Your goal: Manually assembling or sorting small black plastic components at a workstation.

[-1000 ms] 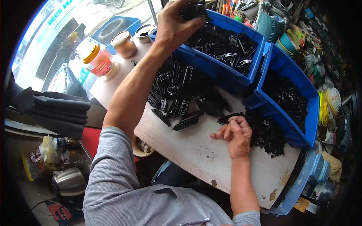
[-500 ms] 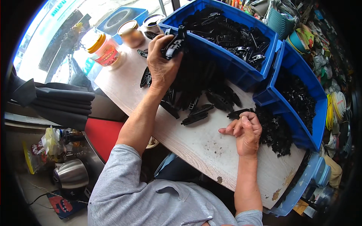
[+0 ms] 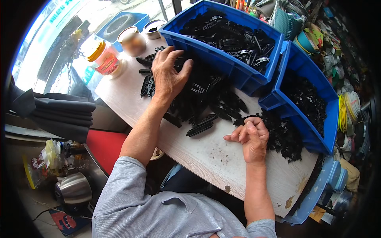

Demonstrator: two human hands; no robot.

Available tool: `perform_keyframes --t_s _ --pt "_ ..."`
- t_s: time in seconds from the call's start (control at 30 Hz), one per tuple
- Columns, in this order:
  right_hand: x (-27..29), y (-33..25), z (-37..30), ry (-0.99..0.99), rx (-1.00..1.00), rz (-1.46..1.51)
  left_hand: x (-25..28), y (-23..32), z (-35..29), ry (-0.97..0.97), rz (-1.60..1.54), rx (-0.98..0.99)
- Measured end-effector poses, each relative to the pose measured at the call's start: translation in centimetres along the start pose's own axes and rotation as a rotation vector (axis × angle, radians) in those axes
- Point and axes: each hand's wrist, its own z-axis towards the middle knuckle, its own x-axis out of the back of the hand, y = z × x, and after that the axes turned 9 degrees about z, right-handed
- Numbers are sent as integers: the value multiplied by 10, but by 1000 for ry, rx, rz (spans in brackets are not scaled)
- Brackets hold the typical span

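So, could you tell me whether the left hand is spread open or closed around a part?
Spread open: the left hand lies palm down, fingers splayed, on the pile of black plastic parts.

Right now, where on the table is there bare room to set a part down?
The widest bare patch of the table lies along the near edge, between the left forearm and the right hand. The left hand rests on a crowded pile of long black parts. Small black pieces crowd the blue bins.

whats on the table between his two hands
In the head view, loose long black plastic clips lie on the bare wooden table between the left hand and right hand.
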Motion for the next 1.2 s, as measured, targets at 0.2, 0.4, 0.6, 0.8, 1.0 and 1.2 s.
perform_keyframes --t_s 0.2,0.4,0.6,0.8,1.0,1.2 --pt "-1 -1 1 24 2 -3 12 35 15 106 -88 -184" --pt "1 -3 0 33 -15 10 8 114 63 -233 -274 -462" --pt "3 0 0 30 -27 13 -67 145 106 -1015 34 -418" --pt "5 -1 0 21 -26 26 -93 160 109 -1027 281 -402" --pt "0 -5 -2 35 -24 74 -102 149 118 -1010 227 -373" --pt "-1 -1 -1 13 -26 74 -112 136 116 -919 193 -567"
